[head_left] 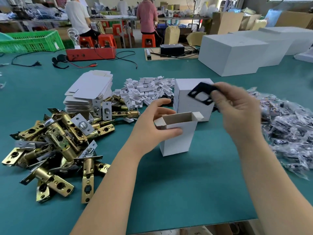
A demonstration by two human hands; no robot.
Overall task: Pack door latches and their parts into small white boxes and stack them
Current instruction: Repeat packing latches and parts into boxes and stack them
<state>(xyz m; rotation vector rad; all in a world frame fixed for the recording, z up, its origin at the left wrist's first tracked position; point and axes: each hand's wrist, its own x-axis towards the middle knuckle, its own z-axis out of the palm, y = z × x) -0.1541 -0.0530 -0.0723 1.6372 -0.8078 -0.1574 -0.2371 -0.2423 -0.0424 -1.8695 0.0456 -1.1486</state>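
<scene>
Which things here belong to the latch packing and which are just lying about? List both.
Job: open white box in left hand; black plate in right hand; door latches; flat box blanks; bagged parts.
Lying about: green crate; red tray; power strip.

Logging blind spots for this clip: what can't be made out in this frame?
- Head view: the inside of the open white box is hidden by its own walls and the left hand, so whether a latch is in it is unclear.
- The black plate pinched by the right hand is motion-blurred; part is covered by fingers.
- The bagged parts are too small and glossy to identify, and cut off by the right edge.
</scene>
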